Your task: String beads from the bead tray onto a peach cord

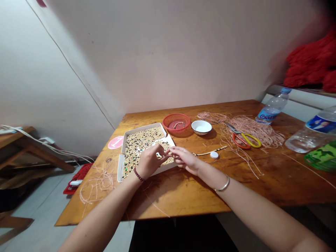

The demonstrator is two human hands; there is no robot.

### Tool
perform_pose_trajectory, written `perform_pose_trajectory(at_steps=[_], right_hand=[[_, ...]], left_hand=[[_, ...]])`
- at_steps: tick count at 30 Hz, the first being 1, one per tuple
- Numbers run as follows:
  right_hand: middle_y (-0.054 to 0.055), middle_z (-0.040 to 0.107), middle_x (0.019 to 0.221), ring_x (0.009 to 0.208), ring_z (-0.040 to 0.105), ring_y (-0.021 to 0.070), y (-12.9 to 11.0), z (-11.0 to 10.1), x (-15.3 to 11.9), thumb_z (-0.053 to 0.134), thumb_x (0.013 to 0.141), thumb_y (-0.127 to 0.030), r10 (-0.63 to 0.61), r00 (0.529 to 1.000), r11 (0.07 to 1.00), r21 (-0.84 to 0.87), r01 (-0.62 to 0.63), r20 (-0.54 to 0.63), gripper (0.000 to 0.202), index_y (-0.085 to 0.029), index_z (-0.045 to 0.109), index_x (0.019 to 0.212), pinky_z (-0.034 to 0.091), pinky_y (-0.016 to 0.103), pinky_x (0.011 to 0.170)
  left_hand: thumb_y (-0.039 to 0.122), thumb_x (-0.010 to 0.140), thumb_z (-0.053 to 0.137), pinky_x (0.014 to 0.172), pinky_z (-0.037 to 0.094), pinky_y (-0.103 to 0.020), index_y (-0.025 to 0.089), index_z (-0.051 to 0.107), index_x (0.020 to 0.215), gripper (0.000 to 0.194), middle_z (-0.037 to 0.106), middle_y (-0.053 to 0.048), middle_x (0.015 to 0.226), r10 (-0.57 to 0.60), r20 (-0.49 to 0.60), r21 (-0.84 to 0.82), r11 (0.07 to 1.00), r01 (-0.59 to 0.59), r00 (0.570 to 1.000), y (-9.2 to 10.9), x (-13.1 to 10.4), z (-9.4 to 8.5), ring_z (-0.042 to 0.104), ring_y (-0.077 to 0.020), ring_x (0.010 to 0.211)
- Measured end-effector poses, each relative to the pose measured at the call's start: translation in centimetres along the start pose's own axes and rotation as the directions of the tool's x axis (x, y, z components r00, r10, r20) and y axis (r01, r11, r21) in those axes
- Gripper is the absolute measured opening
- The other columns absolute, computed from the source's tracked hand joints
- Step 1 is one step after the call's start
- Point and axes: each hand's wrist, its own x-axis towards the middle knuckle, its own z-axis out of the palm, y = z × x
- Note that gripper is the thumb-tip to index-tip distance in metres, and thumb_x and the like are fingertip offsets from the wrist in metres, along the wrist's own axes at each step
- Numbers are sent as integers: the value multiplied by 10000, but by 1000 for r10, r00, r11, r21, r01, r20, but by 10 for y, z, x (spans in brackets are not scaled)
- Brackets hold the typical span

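Observation:
My left hand [150, 160], with a dark red bead bracelet on its wrist, is over the near part of a shallow white box [121, 167] of small beads [144, 136]. Its thumb and fingers are pinched together, and what is between them is too small to make out. My right hand [186, 159], wearing a silver bangle, meets it at the box's right corner with fingers closed. From behind that hand a beaded string [207, 153] of cream and dark beads runs right across the table. The beads are mostly cream, with black and green ones among them.
Behind the box stand a red basket [165, 123] with a beaded piece inside and a white bowl [201, 123]. A white cap [214, 154], scissors [244, 137], pink cord [254, 127] and plastic bottles [273, 107] are rightward. Loose cord [98, 182] and a pink disc [115, 142] lie left.

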Motion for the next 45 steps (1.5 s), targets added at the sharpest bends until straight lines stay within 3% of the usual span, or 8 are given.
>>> perform_pose_trajectory(at_steps=[8,18,26,31,34,38,42,45], right_hand=[[-61,401,660,406,165,19,1,-2,1,573,814,-386,9,1000,1000,11,-9,-15,220,-204,634,921,42,191,380],[-66,375,622,407,139,26,-2,6,-3,582,804,-375,53,999,994,93,-54,10,256,-228,647,1004,45,186,382],[-82,348,620,391,161,9,-2,2,-1,599,782,-391,-8,995,996,82,16,-96,244,-195,610,929,53,175,377],[-97,280,557,371,139,16,-2,3,0,556,796,-389,-83,976,996,-27,79,-203,238,-173,603,883,50,178,363],[-85,337,583,373,143,10,-3,3,0,559,785,-367,-103,962,995,-27,100,-253,217,-167,595,859,50,181,364],[-26,504,785,385,153,-5,-4,0,0,551,792,-339,-86,959,993,54,104,-269,186,-177,588,876,46,190,371],[-8,572,918,393,127,6,-6,-5,1,547,797,-343,-68,976,981,167,103,-207,168,-194,545,875,47,200,373],[-35,574,843,393,97,22,-9,-6,0,554,781,-357,-65,986,972,215,97,-152,180,-208,511,871,49,207,370]], left_hand=[[378,779,680,506,405,-197,189,517,724,255,620,23,645,36,-37,-60,997,-39,999,2,1,-2,553,-96,540],[418,811,634,528,412,-209,191,518,700,278,625,18,630,18,-41,60,998,-16,999,3,-1,-2,577,-106,552],[425,810,633,538,408,-222,194,528,703,275,656,3,673,18,-33,153,988,-13,999,0,2,-4,595,-127,593],[385,790,668,538,398,-224,192,526,716,251,650,14,679,11,-25,154,988,-7,1000,-2,4,-4,588,-128,596],[376,793,666,538,398,-225,193,531,730,236,643,12,687,4,-6,127,992,-3,1000,-3,4,-3,585,-130,605],[384,806,648,568,413,-239,196,534,737,231,641,3,708,3,39,89,996,-6,999,-4,4,-3,582,-137,629],[372,803,653,586,425,-247,197,556,761,205,648,-1,742,-15,58,93,996,10,998,-6,4,-1,588,-140,656],[366,815,641,608,445,-255,203,591,794,172,658,-10,761,-21,68,118,993,13,997,-7,4,0,600,-149,696]])
